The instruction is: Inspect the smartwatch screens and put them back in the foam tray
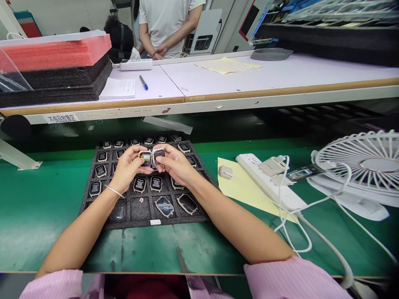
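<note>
My left hand [128, 168] is closed on a small smartwatch body [145, 158] whose screen is lit in colours. Right beside it, my right hand [176, 163] pinches a second watch body [158, 154] with a dark screen. The two pieces are held side by side, almost touching, above a black foam tray [143, 209]. Several more watch bodies sit in the tray's pockets, among them two in its front row [176, 204]. A thin bracelet is on my left wrist.
A yellow sheet [240, 187] with a small white piece, a white power strip [264, 178] with cables and a white fan [364, 166] lie to the right on the green mat. Foam stacks [56, 70], paper and a pen sit on the raised shelf. A person stands behind it.
</note>
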Available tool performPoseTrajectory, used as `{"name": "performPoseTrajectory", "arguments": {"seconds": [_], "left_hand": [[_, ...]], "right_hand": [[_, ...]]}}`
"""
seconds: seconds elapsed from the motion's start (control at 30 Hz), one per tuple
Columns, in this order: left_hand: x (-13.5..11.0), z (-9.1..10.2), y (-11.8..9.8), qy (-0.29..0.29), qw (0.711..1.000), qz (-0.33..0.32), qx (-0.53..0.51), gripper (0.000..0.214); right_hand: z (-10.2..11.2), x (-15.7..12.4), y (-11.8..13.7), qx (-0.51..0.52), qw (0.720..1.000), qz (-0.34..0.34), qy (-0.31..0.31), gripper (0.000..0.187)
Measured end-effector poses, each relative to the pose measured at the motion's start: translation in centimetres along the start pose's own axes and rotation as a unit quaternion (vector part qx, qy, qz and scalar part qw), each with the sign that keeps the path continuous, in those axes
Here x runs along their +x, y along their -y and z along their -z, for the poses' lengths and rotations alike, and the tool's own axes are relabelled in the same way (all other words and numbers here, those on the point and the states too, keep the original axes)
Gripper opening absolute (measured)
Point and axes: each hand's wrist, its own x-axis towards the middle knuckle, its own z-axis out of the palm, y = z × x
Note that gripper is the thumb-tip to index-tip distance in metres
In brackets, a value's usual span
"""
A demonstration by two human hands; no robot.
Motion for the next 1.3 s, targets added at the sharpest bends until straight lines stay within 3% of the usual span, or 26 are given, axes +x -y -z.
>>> {"name": "performPoseTrajectory", "arguments": {"seconds": [0.97, 1.1, 1.17, 1.2, 1.3], "left_hand": [[0.4, 0.3, 0.2, -0.014, 1.000, 0.000, 0.017, 0.038], [-0.6, -0.2, -1.2, -0.016, 0.996, -0.065, 0.064, 0.042], [-2.6, -0.9, -2.8, 0.027, 0.993, -0.096, 0.069, 0.048], [-4.0, -1.4, -3.6, 0.081, 0.992, -0.082, 0.055, 0.051], [-8.5, -2.4, -5.8, 0.283, 0.957, 0.037, -0.054, 0.055]], "right_hand": [[0.3, 0.1, -0.1, 0.001, 1.000, 0.001, 0.022, 0.039], [0.3, 0.2, -0.5, 0.011, 1.000, 0.008, 0.006, 0.039], [0.2, 0.2, -0.5, 0.014, 1.000, 0.010, 0.000, 0.042], [0.1, 0.2, -0.5, 0.015, 1.000, 0.009, 0.004, 0.044], [-0.5, 0.0, -0.3, 0.017, 0.999, -0.001, 0.033, 0.053]]}}
